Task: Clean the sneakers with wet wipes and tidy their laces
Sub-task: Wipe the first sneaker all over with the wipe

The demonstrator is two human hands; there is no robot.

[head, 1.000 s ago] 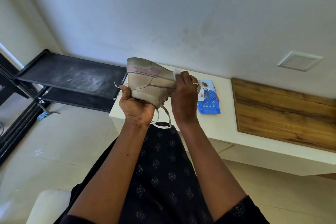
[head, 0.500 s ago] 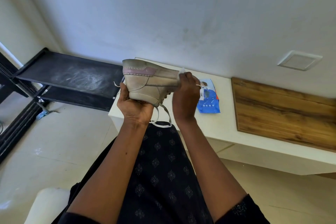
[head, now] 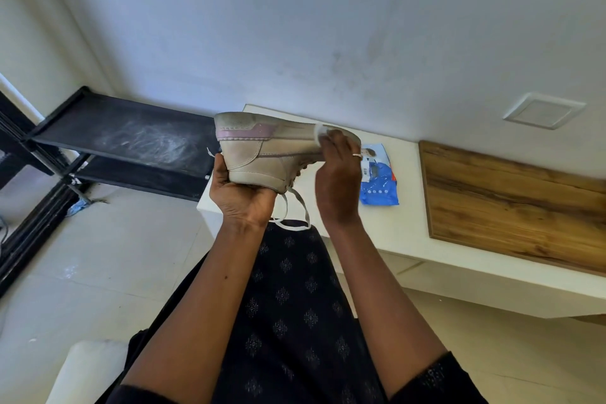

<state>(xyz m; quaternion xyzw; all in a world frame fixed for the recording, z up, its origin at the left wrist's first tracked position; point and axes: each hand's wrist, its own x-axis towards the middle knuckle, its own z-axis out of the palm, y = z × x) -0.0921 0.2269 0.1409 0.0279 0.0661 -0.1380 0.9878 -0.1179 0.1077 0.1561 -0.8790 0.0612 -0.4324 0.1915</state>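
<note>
A beige sneaker (head: 259, 154) with a pink heel band is held upside down in the air, sole up, above the white table's left end. My left hand (head: 244, 195) grips it from below at the heel and collar. My right hand (head: 337, 174) pinches a white wet wipe (head: 319, 132) against the sole edge near the toe. White laces (head: 296, 207) hang down in loops between my wrists. A blue pack of wet wipes (head: 378, 184) lies on the table just right of my right hand.
The white table (head: 406, 229) carries a wooden board (head: 511, 203) on its right part. A black metal rack (head: 131, 144) stands to the left against the wall. The floor is pale tile, and a white cushion edge (head: 85, 371) shows at the bottom left.
The sneaker has tilted flatter and shifted slightly left. My right hand has slid the wipe along the sole edge toward the toe.
</note>
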